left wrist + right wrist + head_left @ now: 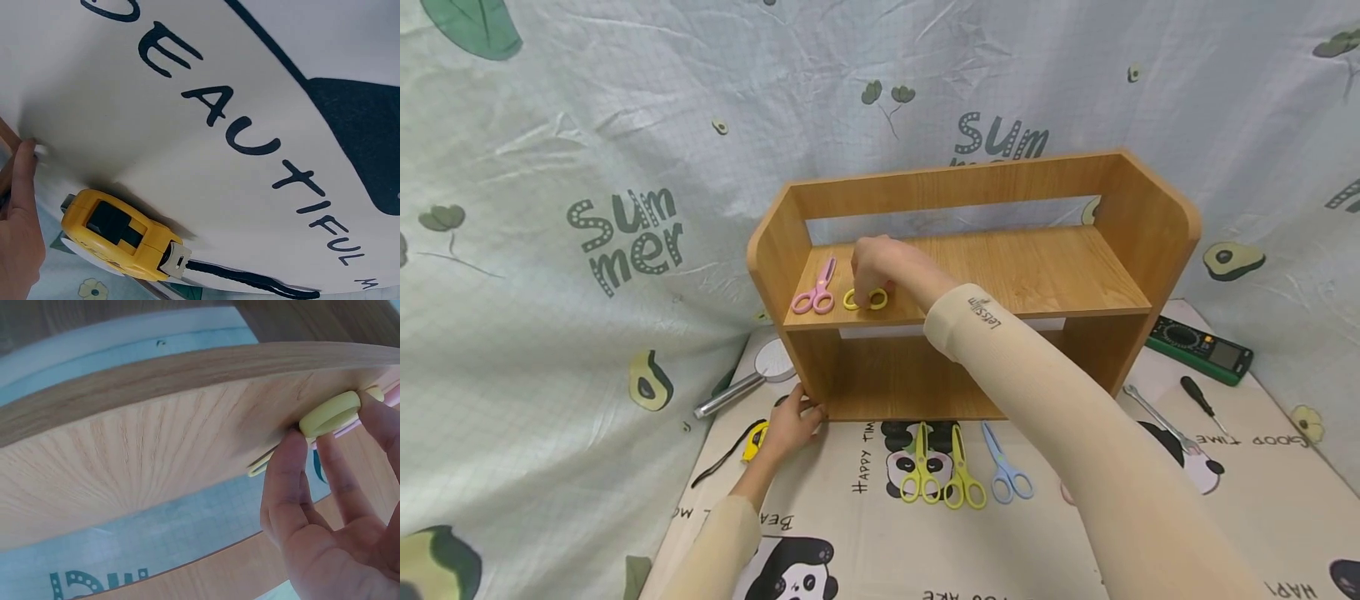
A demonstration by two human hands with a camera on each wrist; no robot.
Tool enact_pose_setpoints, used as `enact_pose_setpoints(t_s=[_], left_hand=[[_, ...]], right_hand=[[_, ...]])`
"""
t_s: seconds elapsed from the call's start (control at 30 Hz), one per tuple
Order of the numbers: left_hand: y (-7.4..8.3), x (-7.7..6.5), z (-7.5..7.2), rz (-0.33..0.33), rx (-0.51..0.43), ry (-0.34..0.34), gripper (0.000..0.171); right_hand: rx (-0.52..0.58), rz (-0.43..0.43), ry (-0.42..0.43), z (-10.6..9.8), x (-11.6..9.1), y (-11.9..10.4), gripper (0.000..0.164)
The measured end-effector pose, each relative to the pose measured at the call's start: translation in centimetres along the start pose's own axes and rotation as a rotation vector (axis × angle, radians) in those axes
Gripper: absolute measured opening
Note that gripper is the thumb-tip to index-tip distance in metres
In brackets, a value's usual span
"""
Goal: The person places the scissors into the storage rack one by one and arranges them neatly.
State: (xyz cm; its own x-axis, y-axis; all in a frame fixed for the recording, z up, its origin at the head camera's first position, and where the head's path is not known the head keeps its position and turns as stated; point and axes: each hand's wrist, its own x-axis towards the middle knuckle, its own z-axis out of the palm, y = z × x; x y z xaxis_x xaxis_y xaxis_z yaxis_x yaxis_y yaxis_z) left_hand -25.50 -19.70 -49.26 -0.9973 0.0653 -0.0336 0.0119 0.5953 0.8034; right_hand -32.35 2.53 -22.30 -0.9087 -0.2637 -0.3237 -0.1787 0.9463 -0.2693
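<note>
On the upper board of the two-tier wooden shelf (1000,258), my right hand (880,262) pinches the handle loops of yellow scissors (331,414). In the right wrist view, the blades lie low along the board, partly behind the fingers. Pink scissors (816,292) lie just left of them, blades pointing to the back. My left hand (793,423) holds the shelf's lower left front corner, thumb and fingers about the side panel; in the left wrist view only part of this hand (22,231) shows, at the wood edge.
In front of the shelf lie two yellow scissors (921,475) and blue scissors (1006,471). To the left are a yellow tape measure (756,440) and a round-headed tool with a silver handle (730,393). A green multimeter (1198,348), screwdriver (1202,402) and wrench (1161,417) lie right.
</note>
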Motion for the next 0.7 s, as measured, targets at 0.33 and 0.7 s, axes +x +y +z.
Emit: enact_pose_setpoints(t_s=[0.33,0.7], left_hand=[[-0.4,-0.3,0.6,-0.025,-0.014,-0.007,0.053],[-0.2,0.1,0.3,-0.006,0.003,0.003,0.049]], right_hand=[[-0.025,-0.121,0.006,0.0,-1.0,1.0,0.026],[0.051,-0.325,0.218,2.0,-6.9,1.0,0.052]])
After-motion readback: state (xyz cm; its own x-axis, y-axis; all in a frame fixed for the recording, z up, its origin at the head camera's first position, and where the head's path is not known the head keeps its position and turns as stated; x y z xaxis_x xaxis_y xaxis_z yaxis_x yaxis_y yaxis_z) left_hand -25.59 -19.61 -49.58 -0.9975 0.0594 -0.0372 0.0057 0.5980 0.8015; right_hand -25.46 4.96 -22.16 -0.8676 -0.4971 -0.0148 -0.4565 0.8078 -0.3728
